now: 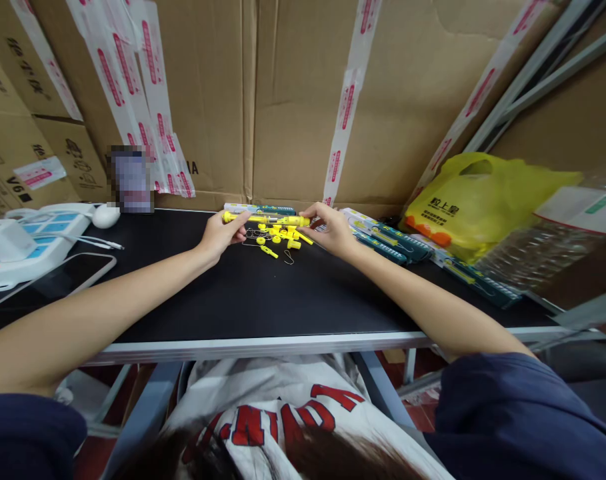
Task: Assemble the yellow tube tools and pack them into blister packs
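A slim yellow pen-shaped tool (pixel 259 218) with a metal section in its middle is held level above the black tabletop (pixel 277 303). Its left end lies in my left hand (pixel 221 235), the fingers closed round it. At the other end, my right hand (pixel 330 230) pinches the yellow tip between thumb and fingers. Just below and behind the tool lies a loose pile of small yellow plastic parts (pixel 293 245) and thin bent wire pieces (pixel 289 257). One small yellow part (pixel 269 251) lies at the near side of the pile.
Several flat printed packages (pixel 397 241) lie to the right, beside a yellow plastic bag (pixel 475 200) and a clear bottle (pixel 533 243). A white power strip (pixel 57 240) with cables sits at the left. A phone (pixel 133 180) leans against the cardboard (pixel 293 120) behind.
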Demonstrator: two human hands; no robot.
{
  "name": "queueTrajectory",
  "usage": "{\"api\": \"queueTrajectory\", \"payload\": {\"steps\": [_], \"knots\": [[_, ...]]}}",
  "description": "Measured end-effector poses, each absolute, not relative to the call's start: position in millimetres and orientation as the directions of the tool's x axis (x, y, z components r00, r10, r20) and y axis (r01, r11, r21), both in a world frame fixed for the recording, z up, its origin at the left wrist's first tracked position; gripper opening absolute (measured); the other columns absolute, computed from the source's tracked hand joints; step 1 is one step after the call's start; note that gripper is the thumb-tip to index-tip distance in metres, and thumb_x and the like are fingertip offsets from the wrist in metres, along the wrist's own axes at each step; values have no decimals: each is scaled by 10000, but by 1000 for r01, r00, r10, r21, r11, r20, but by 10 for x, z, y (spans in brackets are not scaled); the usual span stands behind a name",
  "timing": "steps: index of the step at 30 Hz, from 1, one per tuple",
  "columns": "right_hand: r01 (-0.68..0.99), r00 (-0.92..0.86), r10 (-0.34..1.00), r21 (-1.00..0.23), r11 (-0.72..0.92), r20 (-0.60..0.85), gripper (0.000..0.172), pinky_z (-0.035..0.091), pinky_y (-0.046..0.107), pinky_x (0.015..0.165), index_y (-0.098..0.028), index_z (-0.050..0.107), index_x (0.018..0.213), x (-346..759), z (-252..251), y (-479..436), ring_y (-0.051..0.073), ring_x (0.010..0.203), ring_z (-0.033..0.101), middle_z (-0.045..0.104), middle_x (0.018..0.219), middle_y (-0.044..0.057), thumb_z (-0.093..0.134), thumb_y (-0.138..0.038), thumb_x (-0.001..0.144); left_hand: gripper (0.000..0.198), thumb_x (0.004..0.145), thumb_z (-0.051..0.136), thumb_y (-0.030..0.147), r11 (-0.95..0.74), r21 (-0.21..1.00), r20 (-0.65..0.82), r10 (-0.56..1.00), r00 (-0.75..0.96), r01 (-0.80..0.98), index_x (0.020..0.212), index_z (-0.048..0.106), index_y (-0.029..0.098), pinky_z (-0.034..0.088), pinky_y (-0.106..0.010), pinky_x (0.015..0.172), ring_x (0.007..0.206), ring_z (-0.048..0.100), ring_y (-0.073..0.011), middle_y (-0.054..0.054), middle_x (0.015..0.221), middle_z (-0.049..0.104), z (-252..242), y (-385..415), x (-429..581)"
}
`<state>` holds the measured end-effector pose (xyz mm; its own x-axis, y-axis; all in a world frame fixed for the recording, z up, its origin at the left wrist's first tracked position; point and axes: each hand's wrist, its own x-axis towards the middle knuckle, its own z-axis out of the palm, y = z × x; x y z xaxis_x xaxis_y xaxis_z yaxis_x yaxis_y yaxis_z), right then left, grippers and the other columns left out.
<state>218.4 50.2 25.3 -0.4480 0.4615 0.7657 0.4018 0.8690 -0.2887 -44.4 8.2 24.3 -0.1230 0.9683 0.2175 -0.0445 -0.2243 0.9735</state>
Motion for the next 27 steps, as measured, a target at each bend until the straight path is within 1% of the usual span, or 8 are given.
{"api": "queueTrajectory", "payload": {"steps": [5,10,14,18,21,24,27], "knots": [[405,-421,533,-374,835,734,415,582,359,701,-192,583,899,2164,293,459,168,770,621,647,884,54,706,-572,783,285,819,729,340,-217,974,210,971,-111,-59,741,516,167,539,-179,545,460,536,-45,44,579,591,244,90,-448],[390,-464,609,-469,793,643,455,551,327,634,-193,557,850,2135,317,416,154,722,590,629,814,32,754,-585,727,281,841,703,373,-215,974,206,972,-115,-70,744,537,168,545,-183,559,464,530,-45,40,585,580,282,118,-481],[359,-452,619,-504,786,643,457,545,298,622,-199,544,868,2114,328,392,149,752,578,611,835,28,756,-579,728,298,835,700,418,-213,973,203,974,-103,-88,761,541,178,544,-186,562,469,528,-51,37,593,575,307,115,-475],[360,-442,610,-493,792,657,448,549,289,620,-204,537,899,2116,333,401,154,783,592,613,871,32,750,-562,737,286,830,703,422,-208,973,198,976,-96,-105,793,546,185,557,-204,576,477,529,-59,37,605,574,310,107,-454],[376,-432,602,-472,797,672,410,551,287,618,-205,533,908,2134,327,432,147,765,599,623,876,34,730,-534,765,288,848,680,433,-213,970,205,975,-84,-114,800,547,183,559,-211,569,477,531,-61,35,610,576,310,104,-442],[408,-421,575,-419,811,701,354,557,304,635,-205,535,908,2156,314,461,146,743,601,632,867,35,713,-487,789,309,879,631,463,-215,969,206,975,-80,-125,797,535,181,554,-205,560,471,528,-59,35,600,571,316,98,-432],[440,-442,530,-340,831,724,294,562,333,661,-208,544,909,2170,294,474,153,735,601,639,876,40,689,-445,812,305,900,603,465,-214,971,204,974,-97,-104,807,523,186,543,-192,555,457,521,-54,42,579,562,321,85,-423]]}}
